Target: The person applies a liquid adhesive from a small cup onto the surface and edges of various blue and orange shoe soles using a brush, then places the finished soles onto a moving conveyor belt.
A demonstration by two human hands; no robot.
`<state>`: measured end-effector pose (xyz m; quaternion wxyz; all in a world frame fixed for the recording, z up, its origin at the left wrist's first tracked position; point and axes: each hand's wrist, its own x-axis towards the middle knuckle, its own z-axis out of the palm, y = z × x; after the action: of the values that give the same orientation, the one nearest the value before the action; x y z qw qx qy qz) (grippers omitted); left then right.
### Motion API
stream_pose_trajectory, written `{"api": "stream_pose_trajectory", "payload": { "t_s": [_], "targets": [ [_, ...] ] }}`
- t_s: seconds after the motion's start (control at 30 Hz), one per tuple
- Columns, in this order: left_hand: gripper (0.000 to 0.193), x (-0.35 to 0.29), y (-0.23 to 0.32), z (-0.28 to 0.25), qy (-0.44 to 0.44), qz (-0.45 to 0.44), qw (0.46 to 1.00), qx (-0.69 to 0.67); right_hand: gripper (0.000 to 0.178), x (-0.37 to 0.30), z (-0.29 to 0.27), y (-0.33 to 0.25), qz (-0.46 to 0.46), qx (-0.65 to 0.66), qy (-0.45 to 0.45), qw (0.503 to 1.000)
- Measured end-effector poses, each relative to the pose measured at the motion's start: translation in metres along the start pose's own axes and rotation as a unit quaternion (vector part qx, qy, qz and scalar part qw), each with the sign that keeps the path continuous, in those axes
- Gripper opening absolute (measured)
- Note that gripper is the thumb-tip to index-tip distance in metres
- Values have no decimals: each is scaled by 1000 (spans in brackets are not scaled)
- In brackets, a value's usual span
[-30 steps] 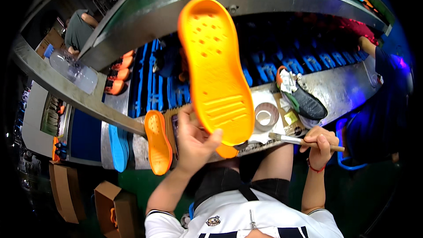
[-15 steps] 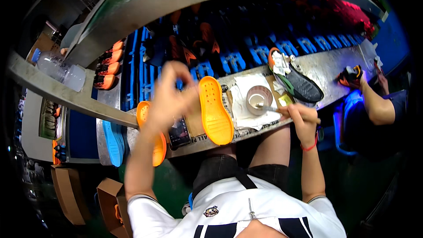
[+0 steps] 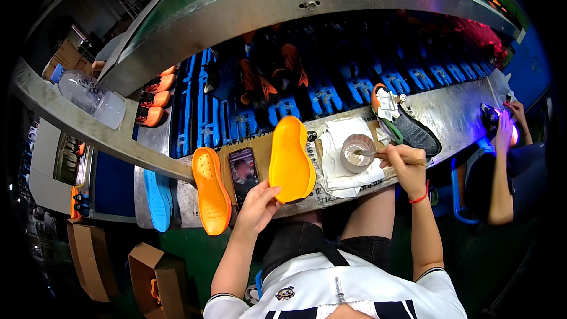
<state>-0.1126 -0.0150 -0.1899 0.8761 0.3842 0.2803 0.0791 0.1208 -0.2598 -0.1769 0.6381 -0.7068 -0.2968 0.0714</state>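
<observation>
My left hand [image 3: 258, 205] pinches the lower edge of a yellow-orange shoe sole [image 3: 292, 162], thumb on top, the sole lying lengthwise away from me. In my right hand [image 3: 406, 168] is a wooden-handled brush [image 3: 384, 155], its tip down inside a round cup [image 3: 357, 152]. Crumpled white cloths [image 3: 335, 183] lie under the cup. Left of my left hand a phone [image 3: 243, 168] with a lit screen rests on cardboard. Beside it lie another orange sole [image 3: 211, 195] and, farther left, blue soles [image 3: 157, 201].
A dark shoe [image 3: 413, 133] stuffed with white paper lies right of the cup. Behind the bench runs a conveyor with blue racks [image 3: 283, 108], under a metal shelf [image 3: 283, 9]. A clear bottle [image 3: 88, 97] stands at left. At right, a co-worker's arm [image 3: 502, 165] reaches in.
My left hand has come down and rightward from above the bench and taken hold of the yellow-orange sole's near end. My right hand keeps the brush at the cup.
</observation>
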Motion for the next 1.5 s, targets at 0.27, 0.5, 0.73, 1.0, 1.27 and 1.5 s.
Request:
{"api": "stream_pose_trajectory", "payload": {
  "t_s": [0.27, 0.5, 0.73, 1.0, 1.27, 1.5],
  "targets": [
    [58, 13, -22, 38, -38, 177, 974, 133, 21, -6, -8, -8, 42, 23, -8, 999],
    [55, 11, -18, 54, -7, 243, 953, 179, 25, -21, -13, -27, 33, 60, 66, 995],
    [55, 1, -19, 47, 1, 251, 949, 190, 29, -29, -4, -28, 39, 70, 84, 993],
    [49, 7, -20, 51, 17, 278, 943, 182, 29, -33, -6, -32, 6, -6, 113, 994],
    [44, 5, -19, 69, 10, 283, 941, 185, 27, -45, 9, -58, 0, 112, -42, 993],
    [45, 7, -19, 74, 7, 286, 938, 197, 21, -34, 19, -57, -83, 23, -98, 991]
  ]
}}
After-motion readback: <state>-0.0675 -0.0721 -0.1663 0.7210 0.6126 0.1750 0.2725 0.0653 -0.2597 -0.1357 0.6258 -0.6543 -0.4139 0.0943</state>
